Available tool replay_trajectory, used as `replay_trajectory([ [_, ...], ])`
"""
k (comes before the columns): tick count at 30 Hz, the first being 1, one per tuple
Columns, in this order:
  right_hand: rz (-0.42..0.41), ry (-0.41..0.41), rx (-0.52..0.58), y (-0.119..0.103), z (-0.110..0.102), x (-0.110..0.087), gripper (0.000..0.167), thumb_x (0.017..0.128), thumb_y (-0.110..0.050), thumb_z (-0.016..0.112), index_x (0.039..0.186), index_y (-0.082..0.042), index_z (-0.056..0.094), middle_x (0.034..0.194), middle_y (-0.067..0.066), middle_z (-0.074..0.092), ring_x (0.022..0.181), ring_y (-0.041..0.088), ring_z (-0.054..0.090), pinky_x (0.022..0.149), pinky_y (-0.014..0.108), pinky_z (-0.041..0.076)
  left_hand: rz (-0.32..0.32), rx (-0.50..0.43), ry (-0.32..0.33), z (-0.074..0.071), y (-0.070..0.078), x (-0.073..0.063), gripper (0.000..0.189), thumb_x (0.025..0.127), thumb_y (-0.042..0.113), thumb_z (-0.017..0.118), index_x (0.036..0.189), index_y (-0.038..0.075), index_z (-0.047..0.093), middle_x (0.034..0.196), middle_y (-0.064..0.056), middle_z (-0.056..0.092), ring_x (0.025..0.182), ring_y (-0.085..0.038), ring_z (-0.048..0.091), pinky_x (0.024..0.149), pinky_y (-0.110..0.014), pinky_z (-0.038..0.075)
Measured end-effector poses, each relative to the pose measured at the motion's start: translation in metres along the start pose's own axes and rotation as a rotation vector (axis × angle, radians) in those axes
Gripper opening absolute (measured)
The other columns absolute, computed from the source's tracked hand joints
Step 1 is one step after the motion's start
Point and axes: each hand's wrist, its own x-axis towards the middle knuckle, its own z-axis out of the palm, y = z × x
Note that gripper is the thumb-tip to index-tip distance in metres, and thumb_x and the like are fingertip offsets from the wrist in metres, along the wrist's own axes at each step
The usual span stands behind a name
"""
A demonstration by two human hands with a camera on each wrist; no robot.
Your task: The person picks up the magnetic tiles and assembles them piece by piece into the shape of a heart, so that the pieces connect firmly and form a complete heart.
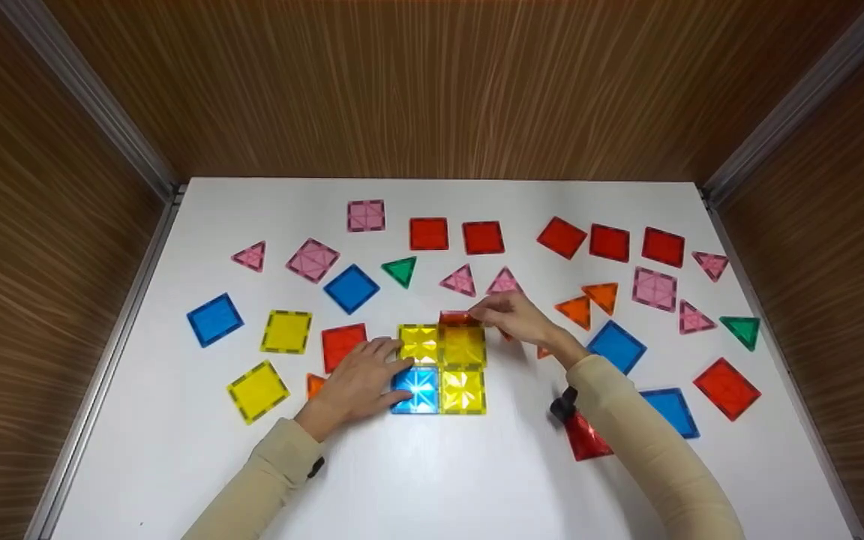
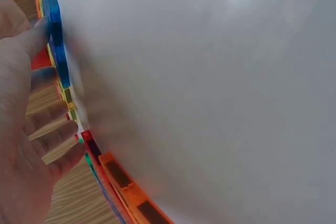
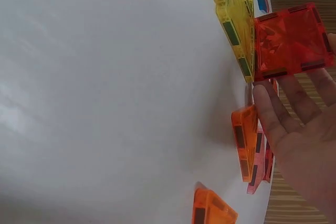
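Observation:
Four square magnetic tiles lie joined flat as a larger square: a blue tile (image 1: 423, 403) at near left, with yellow tiles (image 1: 463, 391) in the other places. My left hand (image 1: 357, 384) rests at the left side of this square, its fingers spread and fairly straight, touching the blue tile and the far-left yellow one. My right hand (image 1: 516, 319) pinches a red square tile (image 3: 291, 43), which stands upright at the far edge of the far-right yellow tile. In the right wrist view its lower edge meets the yellow tile, and the fingertips behind it are partly hidden.
Loose red, pink, blue, yellow, orange and green tiles lie around, such as a red square (image 1: 342, 346) beside the left hand and orange triangles (image 1: 574, 311) right of the right hand. Another red tile (image 1: 586, 441) lies partly under the right forearm. Wood-patterned walls (image 1: 432, 90) enclose the white table (image 1: 402, 480).

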Motion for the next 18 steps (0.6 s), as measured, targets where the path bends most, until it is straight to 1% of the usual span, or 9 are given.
replay_trajectory([
  [5, 0.031, 0.034, 0.022, 0.0008, 0.0003, 0.0008, 0.035, 0.106, -0.028, 0.060, 0.125, -0.002, 0.075, 0.123, 0.020, 0.076, 0.105, 0.037, 0.073, 0.092, 0.034, 0.057, 0.000, -0.011, -0.005, 0.0002, -0.0003, -0.0001, 0.065, 0.103, 0.062, 0.055, 0.157, 0.026, 0.051, 0.165, -0.009, 0.045, 0.151, -0.030, 0.042, 0.127, -0.053, 0.038],
  [8, 0.035, 0.060, 0.035, 0.0011, -0.0006, 0.0005, 0.034, 0.106, -0.029, 0.061, 0.124, -0.003, 0.075, 0.118, 0.021, 0.077, 0.101, 0.037, 0.071, 0.087, 0.031, 0.057, -0.003, -0.012, -0.009, 0.0005, 0.0000, -0.0002, 0.065, 0.103, 0.062, 0.055, 0.157, 0.026, 0.051, 0.165, -0.008, 0.044, 0.151, -0.030, 0.042, 0.127, -0.053, 0.037],
  [10, 0.022, 0.074, 0.045, 0.0008, -0.0011, 0.0000, 0.032, 0.107, -0.029, 0.062, 0.121, -0.003, 0.076, 0.112, 0.022, 0.076, 0.096, 0.038, 0.068, 0.081, 0.027, 0.056, -0.006, -0.013, -0.009, 0.0007, 0.0003, -0.0003, 0.065, 0.103, 0.062, 0.055, 0.157, 0.026, 0.051, 0.165, -0.008, 0.044, 0.151, -0.030, 0.042, 0.127, -0.053, 0.038],
  [14, -0.032, 0.085, 0.062, 0.0005, -0.0009, -0.0013, 0.029, 0.107, -0.027, 0.063, 0.116, -0.003, 0.077, 0.102, 0.026, 0.075, 0.087, 0.042, 0.062, 0.069, 0.022, 0.051, -0.005, 0.001, -0.002, 0.0008, 0.0005, -0.0008, 0.065, 0.103, 0.063, 0.054, 0.157, 0.026, 0.051, 0.164, -0.009, 0.045, 0.151, -0.030, 0.042, 0.126, -0.052, 0.038],
  [16, -0.060, 0.091, 0.067, 0.0008, -0.0005, -0.0020, 0.029, 0.107, -0.025, 0.063, 0.116, -0.003, 0.078, 0.101, 0.027, 0.074, 0.084, 0.045, 0.060, 0.067, 0.021, 0.050, 0.001, 0.006, 0.005, 0.0007, 0.0005, -0.0009, 0.065, 0.103, 0.062, 0.054, 0.157, 0.025, 0.051, 0.164, -0.009, 0.045, 0.150, -0.030, 0.043, 0.126, -0.052, 0.039],
  [18, -0.077, 0.098, 0.078, 0.0013, -0.0005, -0.0029, 0.027, 0.107, -0.024, 0.063, 0.116, -0.003, 0.078, 0.102, 0.027, 0.075, 0.084, 0.045, 0.060, 0.067, 0.022, 0.050, 0.006, 0.007, 0.008, 0.0008, 0.0006, -0.0008, 0.065, 0.103, 0.062, 0.054, 0.157, 0.025, 0.052, 0.164, -0.009, 0.045, 0.150, -0.030, 0.043, 0.126, -0.052, 0.039],
])
